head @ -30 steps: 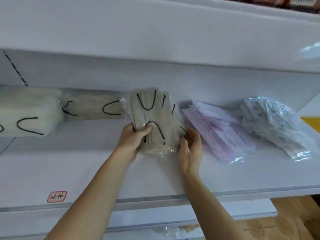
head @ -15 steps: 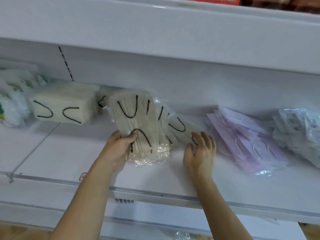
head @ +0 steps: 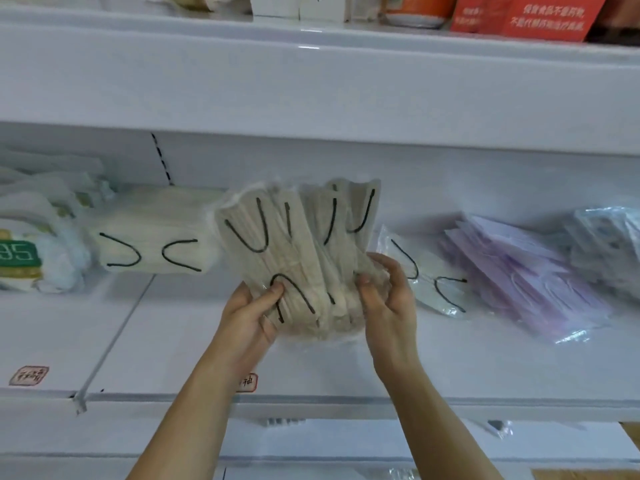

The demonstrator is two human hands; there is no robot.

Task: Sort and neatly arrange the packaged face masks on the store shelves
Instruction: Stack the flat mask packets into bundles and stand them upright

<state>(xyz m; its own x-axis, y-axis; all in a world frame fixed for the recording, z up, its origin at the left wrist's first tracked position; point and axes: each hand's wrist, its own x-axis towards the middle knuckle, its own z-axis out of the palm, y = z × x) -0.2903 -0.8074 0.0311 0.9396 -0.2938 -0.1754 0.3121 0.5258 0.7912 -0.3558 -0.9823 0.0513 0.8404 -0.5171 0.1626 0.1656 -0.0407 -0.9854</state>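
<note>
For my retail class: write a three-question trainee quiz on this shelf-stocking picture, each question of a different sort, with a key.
1. True or false: both hands grip the beige mask packs.
2. Which packs lie just right of the single pack on the shelf? A purple B green C red
3. Fill in: the beige masks' ear loops are ____.

Key: 1 true: left hand, right hand. 2 A, purple mask packs. 3 black.

On the upper shelf, far right, stand red boxes beside an orange tub and white boxes. Two red-bordered labels sit near the lower shelf's front edge.
</note>
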